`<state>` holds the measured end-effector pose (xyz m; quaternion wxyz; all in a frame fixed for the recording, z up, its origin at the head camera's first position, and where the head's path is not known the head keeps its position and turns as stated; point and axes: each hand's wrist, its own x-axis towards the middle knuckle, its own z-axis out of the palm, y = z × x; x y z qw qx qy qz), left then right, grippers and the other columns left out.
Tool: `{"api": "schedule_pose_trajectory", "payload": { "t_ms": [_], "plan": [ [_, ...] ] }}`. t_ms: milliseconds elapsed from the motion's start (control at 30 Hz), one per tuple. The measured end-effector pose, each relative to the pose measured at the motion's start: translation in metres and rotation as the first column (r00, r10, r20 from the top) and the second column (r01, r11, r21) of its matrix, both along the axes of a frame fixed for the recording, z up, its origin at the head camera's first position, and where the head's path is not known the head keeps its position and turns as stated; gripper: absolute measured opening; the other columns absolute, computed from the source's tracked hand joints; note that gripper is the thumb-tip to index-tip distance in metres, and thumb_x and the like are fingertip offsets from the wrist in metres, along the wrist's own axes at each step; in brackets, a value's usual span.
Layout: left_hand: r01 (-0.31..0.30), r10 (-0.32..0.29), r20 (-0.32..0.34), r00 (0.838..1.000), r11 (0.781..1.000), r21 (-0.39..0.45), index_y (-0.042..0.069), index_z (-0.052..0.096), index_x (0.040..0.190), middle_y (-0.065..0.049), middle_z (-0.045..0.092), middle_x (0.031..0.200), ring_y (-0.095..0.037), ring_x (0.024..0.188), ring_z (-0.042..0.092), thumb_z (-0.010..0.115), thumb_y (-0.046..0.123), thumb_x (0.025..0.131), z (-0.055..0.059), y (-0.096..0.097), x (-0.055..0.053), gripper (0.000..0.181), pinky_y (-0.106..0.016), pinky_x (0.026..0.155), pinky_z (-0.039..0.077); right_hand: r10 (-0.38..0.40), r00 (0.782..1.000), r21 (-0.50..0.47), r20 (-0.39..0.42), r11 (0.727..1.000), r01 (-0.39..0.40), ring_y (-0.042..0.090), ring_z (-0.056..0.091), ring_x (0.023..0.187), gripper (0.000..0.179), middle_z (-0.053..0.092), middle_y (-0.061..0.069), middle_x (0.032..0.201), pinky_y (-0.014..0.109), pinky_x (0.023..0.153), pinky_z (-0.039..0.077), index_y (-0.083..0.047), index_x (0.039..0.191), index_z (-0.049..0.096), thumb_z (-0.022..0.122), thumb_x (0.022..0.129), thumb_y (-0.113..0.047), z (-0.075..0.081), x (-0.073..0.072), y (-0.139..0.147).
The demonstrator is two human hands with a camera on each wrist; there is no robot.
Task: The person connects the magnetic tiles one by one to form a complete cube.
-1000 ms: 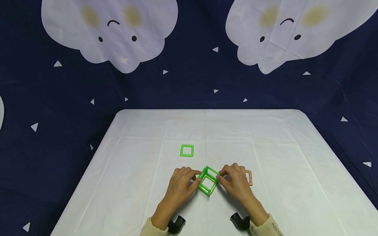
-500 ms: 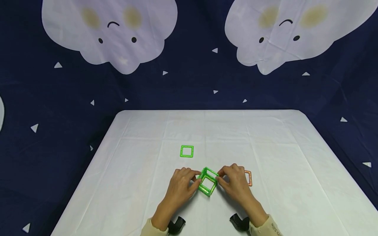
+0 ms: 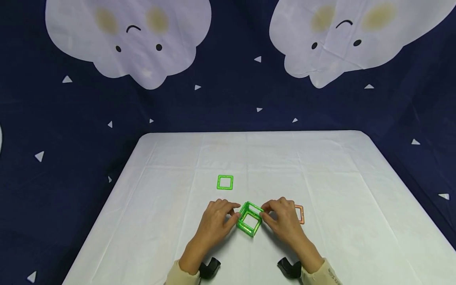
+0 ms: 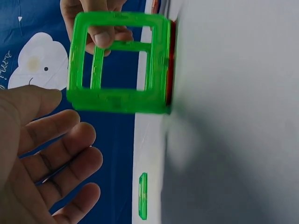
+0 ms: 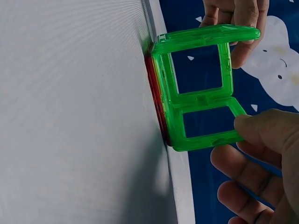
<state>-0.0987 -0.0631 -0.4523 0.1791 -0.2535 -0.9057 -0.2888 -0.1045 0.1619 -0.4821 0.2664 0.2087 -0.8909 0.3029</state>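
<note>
Several green square magnetic tiles joined into an open box (image 3: 246,228) stand on the white table. A red tile (image 5: 155,100) lies under them, against the tabletop. My right hand (image 3: 285,221) pinches the edge of one upright green tile (image 5: 212,141) between thumb and index finger. My left hand (image 3: 215,221) is just left of the box; in the left wrist view its fingers (image 4: 81,161) are spread loosely, apart from the tiles. Partly hidden behind my right hand lies an orange square tile (image 3: 302,215).
A loose green square tile (image 3: 218,182) lies flat farther back on the white table (image 3: 171,186). Dark blue cloth (image 3: 235,107) with clouds and small white triangles hangs behind the table. Black devices (image 3: 210,269) sit at both wrists.
My left hand has let go of the green box and drawn back slightly to the left. The right hand keeps its pinch on the tile, almost still.
</note>
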Motion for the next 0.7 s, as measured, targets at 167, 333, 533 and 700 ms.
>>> {"api": "schedule_pose_trajectory", "payload": {
  "t_ms": [167, 333, 533, 700],
  "plan": [
    [0.035, -0.034, 0.042, 0.999, 0.999, -0.020, 0.017, 0.070, 0.105, 0.009, 0.062, 0.079, -0.006, 0.076, 0.052, 0.069, 0.026, 0.085, 0.003, -0.004, -0.006, 0.022, -0.026, 0.075, 0.043, 0.009, 1.000, -0.013, 0.012, 1.000, -0.009, 0.010, 0.051, 0.067, 0.020, 0.066, -0.010, 0.069, 0.032, 0.071, 0.034, -0.017, 0.080, 0.068, 0.082, 0.066, -0.011, 0.001, -0.001, 0.001],
    [0.105, -0.103, 0.101, 0.990, 0.994, -0.020, 0.017, 0.068, 0.111, 0.006, 0.061, 0.086, -0.006, 0.080, 0.049, 0.068, 0.027, 0.085, 0.004, -0.008, -0.011, 0.028, -0.028, 0.076, 0.043, 0.018, 0.999, -0.025, 0.032, 1.000, -0.017, 0.010, 0.051, 0.069, 0.019, 0.066, -0.010, 0.071, 0.032, 0.071, 0.034, -0.017, 0.082, 0.067, 0.081, 0.069, -0.011, 0.000, -0.002, 0.001],
    [0.211, -0.210, 0.181, 0.961, 0.977, 0.013, 0.017, 0.062, 0.122, -0.001, 0.060, 0.103, -0.009, 0.098, 0.050, 0.070, 0.034, 0.084, 0.002, -0.013, -0.017, 0.042, -0.031, 0.086, 0.047, 0.021, 0.998, -0.035, 0.059, 0.999, -0.019, 0.011, 0.053, 0.070, 0.017, 0.067, -0.009, 0.074, 0.031, 0.071, 0.035, -0.017, 0.084, 0.068, 0.079, 0.072, -0.011, 0.000, -0.004, 0.001],
    [0.288, -0.279, 0.261, 0.924, 0.957, 0.000, 0.018, 0.053, 0.133, 0.001, 0.056, 0.120, -0.011, 0.114, 0.046, 0.075, 0.041, 0.077, 0.000, -0.016, -0.021, 0.065, -0.035, 0.097, 0.044, 0.029, 0.997, -0.041, 0.071, 0.999, -0.027, 0.013, 0.054, 0.070, 0.017, 0.068, -0.008, 0.076, 0.032, 0.071, 0.035, -0.017, 0.086, 0.069, 0.078, 0.073, -0.011, 0.001, -0.005, 0.000]
  ]
}}
